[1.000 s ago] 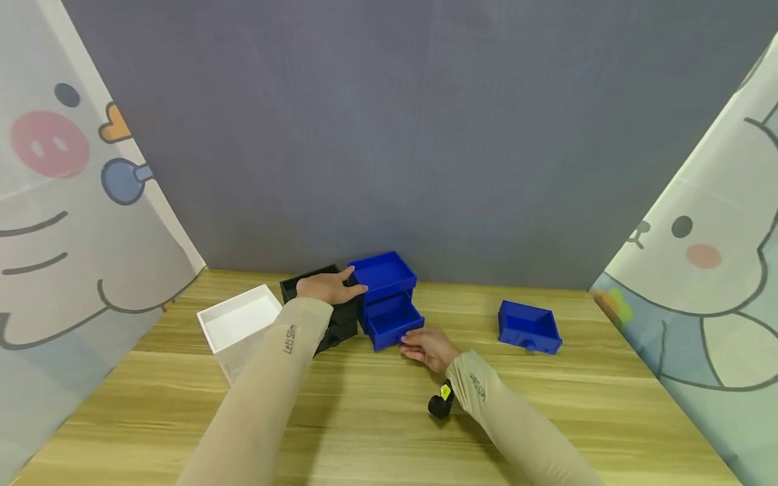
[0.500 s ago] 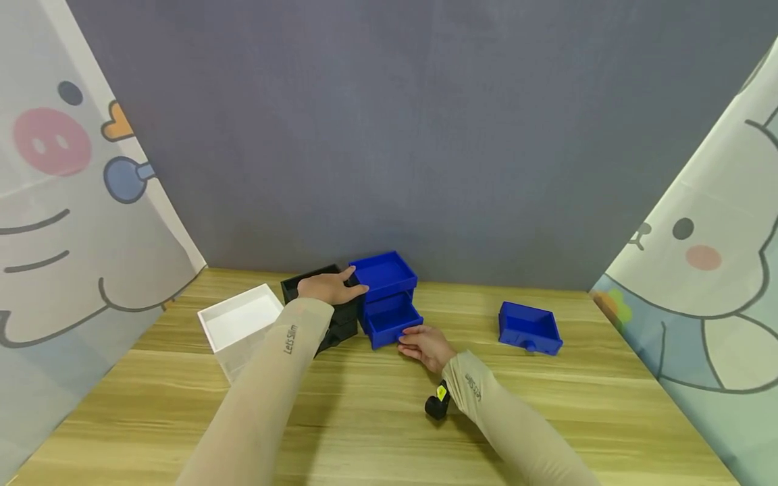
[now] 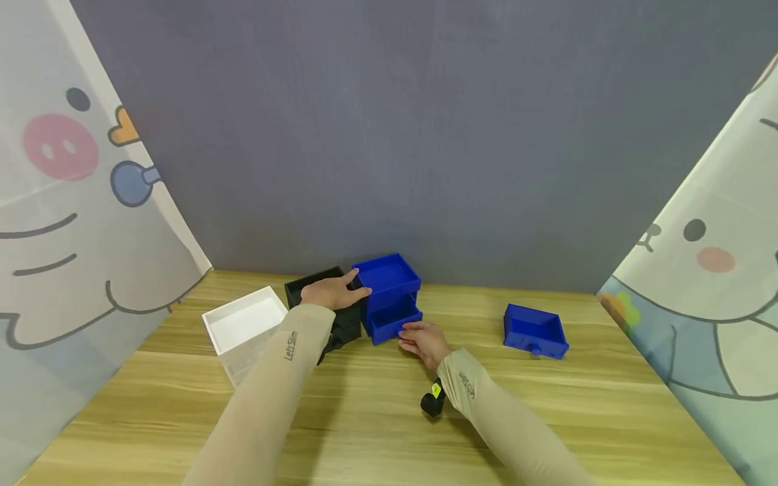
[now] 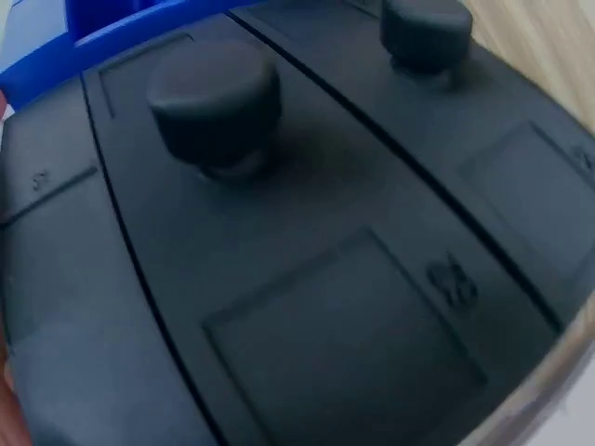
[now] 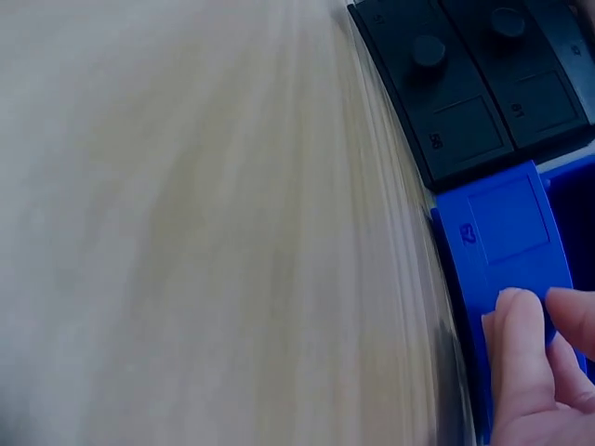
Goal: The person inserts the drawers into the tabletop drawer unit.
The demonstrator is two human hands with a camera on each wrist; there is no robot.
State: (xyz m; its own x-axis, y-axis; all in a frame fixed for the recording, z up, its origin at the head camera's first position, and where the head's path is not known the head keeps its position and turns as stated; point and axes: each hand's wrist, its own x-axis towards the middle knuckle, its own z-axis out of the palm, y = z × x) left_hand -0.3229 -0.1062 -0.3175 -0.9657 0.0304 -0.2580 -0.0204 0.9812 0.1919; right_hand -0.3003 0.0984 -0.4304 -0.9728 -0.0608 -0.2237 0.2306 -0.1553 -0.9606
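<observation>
In the head view a blue drawer cabinet (image 3: 387, 273) stands beside a black drawer cabinet (image 3: 346, 325) at the back of the table. Its lower drawer (image 3: 395, 326) is partly pulled out; above that drawer is an opening with no drawer front. My right hand (image 3: 425, 342) pinches this drawer's knob between thumb and fingers, and the right wrist view shows the drawer front (image 5: 507, 228) close up. My left hand (image 3: 328, 291) lies over the black cabinet, thumb and forefinger stretched to the blue cabinet's edge. Its other fingers are hidden. Black knobs (image 4: 218, 102) fill the left wrist view.
A loose blue drawer (image 3: 535, 331) sits on the table to the right. At the left is a white cabinet (image 3: 243, 324) with a tray-like top. A grey wall (image 3: 389, 135) rises right behind the cabinets. The wooden table (image 3: 365, 432) extends in front.
The blue lower drawer has slid further into its cabinet, with my right hand moving along at its knob. My left hand stays in place. The head view has shifted slightly.
</observation>
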